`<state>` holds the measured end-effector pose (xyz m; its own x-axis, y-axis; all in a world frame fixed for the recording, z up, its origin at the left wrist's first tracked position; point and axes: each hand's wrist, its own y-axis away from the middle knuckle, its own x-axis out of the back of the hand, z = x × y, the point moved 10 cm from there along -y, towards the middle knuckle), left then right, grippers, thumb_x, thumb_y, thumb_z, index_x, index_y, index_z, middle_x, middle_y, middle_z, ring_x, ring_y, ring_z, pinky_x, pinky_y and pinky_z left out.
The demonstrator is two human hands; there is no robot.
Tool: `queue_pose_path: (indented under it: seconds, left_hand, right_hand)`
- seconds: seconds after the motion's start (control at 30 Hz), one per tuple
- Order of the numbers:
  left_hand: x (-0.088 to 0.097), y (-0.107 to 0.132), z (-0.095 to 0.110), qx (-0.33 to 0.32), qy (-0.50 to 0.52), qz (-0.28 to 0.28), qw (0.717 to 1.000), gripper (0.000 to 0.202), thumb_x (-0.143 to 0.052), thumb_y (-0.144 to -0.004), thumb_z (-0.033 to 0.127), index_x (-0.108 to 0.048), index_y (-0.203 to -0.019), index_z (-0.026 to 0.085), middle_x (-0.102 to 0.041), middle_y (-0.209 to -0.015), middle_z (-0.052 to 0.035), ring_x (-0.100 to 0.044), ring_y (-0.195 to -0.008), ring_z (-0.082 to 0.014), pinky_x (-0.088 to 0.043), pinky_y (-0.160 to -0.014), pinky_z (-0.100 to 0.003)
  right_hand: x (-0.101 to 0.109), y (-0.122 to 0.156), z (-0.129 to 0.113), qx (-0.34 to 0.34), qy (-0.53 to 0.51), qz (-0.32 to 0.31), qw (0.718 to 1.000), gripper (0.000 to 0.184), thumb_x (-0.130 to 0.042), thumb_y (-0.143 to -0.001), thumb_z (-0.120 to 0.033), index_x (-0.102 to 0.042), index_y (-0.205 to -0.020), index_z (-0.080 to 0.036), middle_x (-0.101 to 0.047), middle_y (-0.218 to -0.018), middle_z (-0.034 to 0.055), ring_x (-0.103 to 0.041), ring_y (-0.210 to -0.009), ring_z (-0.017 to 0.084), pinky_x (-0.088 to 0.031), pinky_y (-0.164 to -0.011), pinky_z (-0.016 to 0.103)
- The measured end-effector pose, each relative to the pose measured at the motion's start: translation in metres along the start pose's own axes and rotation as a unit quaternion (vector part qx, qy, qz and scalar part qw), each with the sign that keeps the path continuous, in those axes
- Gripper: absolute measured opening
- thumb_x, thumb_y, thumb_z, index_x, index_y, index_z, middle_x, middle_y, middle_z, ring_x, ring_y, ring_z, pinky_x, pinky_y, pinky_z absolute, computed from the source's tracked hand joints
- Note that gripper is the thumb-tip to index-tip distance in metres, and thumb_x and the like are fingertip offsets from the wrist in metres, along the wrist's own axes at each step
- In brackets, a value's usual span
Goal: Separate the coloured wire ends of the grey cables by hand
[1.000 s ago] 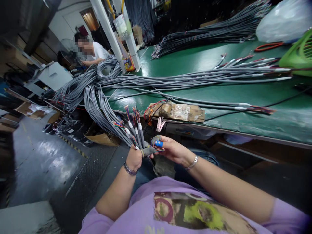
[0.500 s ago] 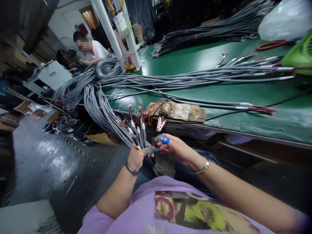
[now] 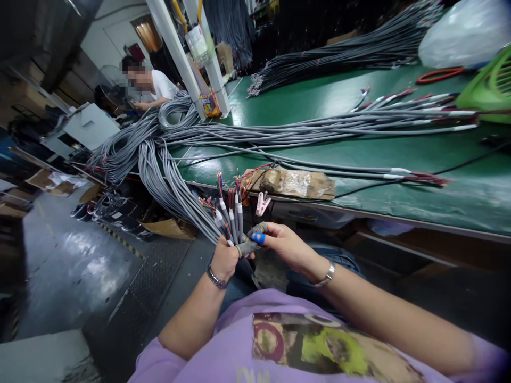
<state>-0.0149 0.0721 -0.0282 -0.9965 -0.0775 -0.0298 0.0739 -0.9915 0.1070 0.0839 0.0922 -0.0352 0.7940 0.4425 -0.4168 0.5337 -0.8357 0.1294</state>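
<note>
My left hand [image 3: 229, 254] is closed around the ends of several grey cables [image 3: 240, 221]. White sleeves band these cables, and thin coloured wires [image 3: 221, 183] fan out of their tips. A grey covering wraps a finger of that hand. Touching the left fingertips, my right hand [image 3: 275, 239] is closed in a pinch, with a blue wrap on its thumb and a grey covering on a finger. Whatever lies between the right fingertips is hidden. Behind the hands, the long grey cable bundle [image 3: 179, 183] runs up over the bench edge.
A green-topped bench [image 3: 287, 106] carries more grey cables [image 3: 303, 132], dark cables [image 3: 339, 61], and a green basket [image 3: 489, 88]. At its front edge sit a wooden board [image 3: 311, 182] and a pink clip [image 3: 262, 204]. Another person [image 3: 159, 88] is at the far left end.
My right hand has moved left against my left fingers. The thin wires seen at its fingertips are now hidden. The held cable ends have shifted slightly right.
</note>
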Motion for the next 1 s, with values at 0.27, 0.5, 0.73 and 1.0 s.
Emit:
queue_pose_path:
  seconds: [0.27,0.5,0.73,1.0]
  left_hand:
    - [0.003,0.001,-0.004,-0.026,-0.005,0.026,0.999,0.028,-0.078,-0.062,0.035,-0.063,-0.05,0.014,-0.056,-0.045,-0.0001,-0.052,-0.046,-0.0112,-0.041,-0.049,-0.025]
    - [0.008,0.002,-0.002,-0.027,0.038,0.07,0.996,0.026,-0.08,-0.059,0.032,-0.062,-0.051,0.014,-0.054,-0.042,0.0021,-0.049,-0.04,-0.0096,-0.04,-0.046,-0.023]
    - [0.006,-0.008,-0.002,-0.004,0.054,0.016,0.998,0.025,-0.077,-0.062,0.03,-0.062,-0.052,0.013,-0.058,-0.047,-0.0002,-0.053,-0.044,-0.0098,-0.037,-0.046,-0.022]
    - [-0.006,-0.025,0.01,-0.001,0.098,-0.007,0.995,0.022,-0.079,-0.059,0.027,-0.062,-0.055,0.014,-0.056,-0.047,0.002,-0.051,-0.04,-0.0097,-0.037,-0.043,-0.022]
  right_hand:
    - [0.006,0.001,0.01,0.002,-0.033,0.049,0.998,0.032,-0.078,-0.061,-0.046,-0.06,-0.067,-0.019,-0.062,-0.061,-0.0009,-0.056,-0.055,0.014,-0.044,-0.059,0.03]
    - [0.011,-0.002,0.021,-0.01,-0.071,0.049,0.996,0.036,-0.077,-0.064,-0.048,-0.062,-0.076,-0.018,-0.065,-0.068,0.0002,-0.059,-0.058,0.013,-0.045,-0.061,0.027]
    - [0.049,-0.017,0.027,-0.067,-0.197,0.082,0.975,0.035,-0.061,-0.08,-0.052,-0.064,-0.076,-0.017,-0.065,-0.074,0.0033,-0.054,-0.058,0.01,-0.048,-0.059,0.026]
    - [0.055,-0.038,-0.01,0.045,-0.159,0.084,0.983,0.032,-0.073,-0.071,-0.048,-0.064,-0.073,-0.017,-0.058,-0.064,-0.0019,-0.044,-0.052,0.007,-0.039,-0.05,0.02]
